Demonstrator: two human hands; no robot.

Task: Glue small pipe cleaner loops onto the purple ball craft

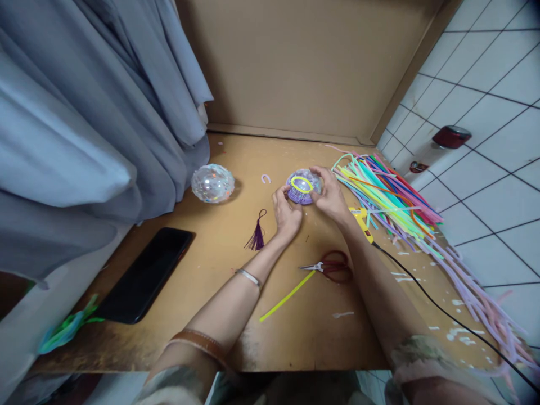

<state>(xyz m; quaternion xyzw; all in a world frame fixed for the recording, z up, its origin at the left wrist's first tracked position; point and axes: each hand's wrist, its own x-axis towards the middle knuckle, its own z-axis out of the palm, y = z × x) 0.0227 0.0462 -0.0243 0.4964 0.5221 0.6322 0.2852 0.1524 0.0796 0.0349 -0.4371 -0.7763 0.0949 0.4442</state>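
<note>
From my remote view, I have my left hand (289,214) and right hand (329,194) at opposite sides of the yellow-ringed purple ball (299,197), each grip curled against it, over the worktop (219,264) beyond the scissors (317,267).

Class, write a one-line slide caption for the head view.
Both hands hold a yellow-ringed purple piece, with colourful pipe cleaners to the right.

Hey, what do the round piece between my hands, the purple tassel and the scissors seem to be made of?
Round piece: probably clear plastic in the middle, looking see-through and glossy, though glass is possible; its purple part is too blurred to tell. Purple tassel: likely thread, with fine separate strands fanning out. Scissors: metal blades, silvery and shiny; smooth reddish handles, probably plastic.
</note>
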